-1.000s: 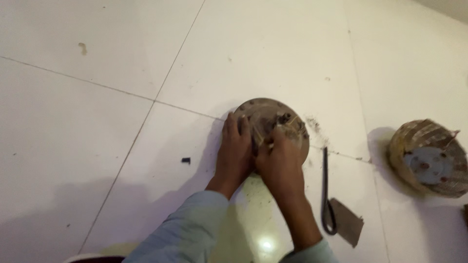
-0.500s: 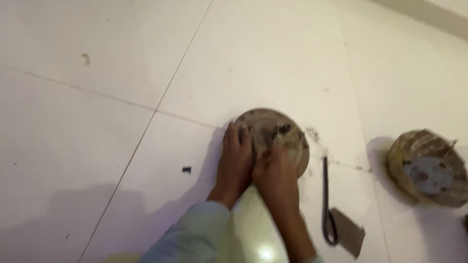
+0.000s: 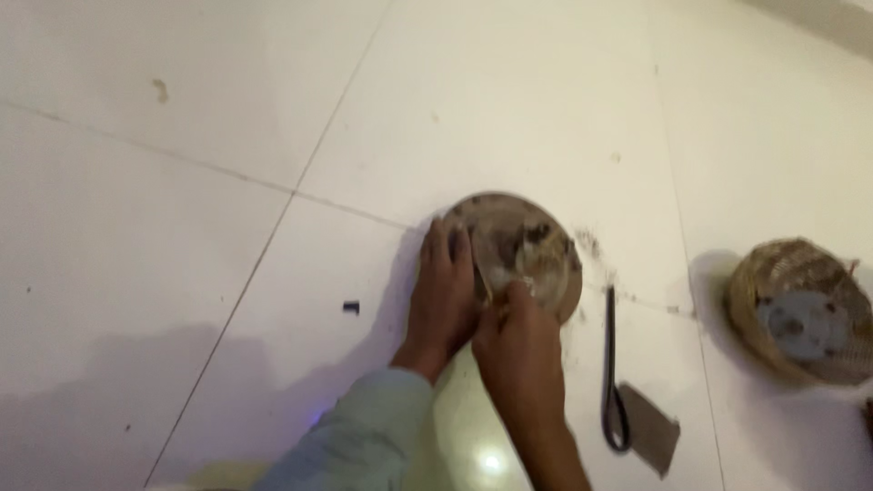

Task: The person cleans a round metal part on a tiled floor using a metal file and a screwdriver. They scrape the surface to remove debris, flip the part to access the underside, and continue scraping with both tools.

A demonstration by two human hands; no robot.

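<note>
Pressing our left hand (image 3: 443, 295) flat, fingers spread, on round dirty disc (image 3: 518, 253) | right hand (image 3: 518, 341) fingers pinching its near edge | floor (image 3: 227, 136)

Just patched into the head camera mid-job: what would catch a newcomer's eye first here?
First, the two hands at centre: the left hand lies flat on a grimy round disc-shaped part on the white tiled floor, and the right hand works at its near edge. To the right lie a dark scraper-like tool and, near the frame edge, a round wire-wound part.
</note>
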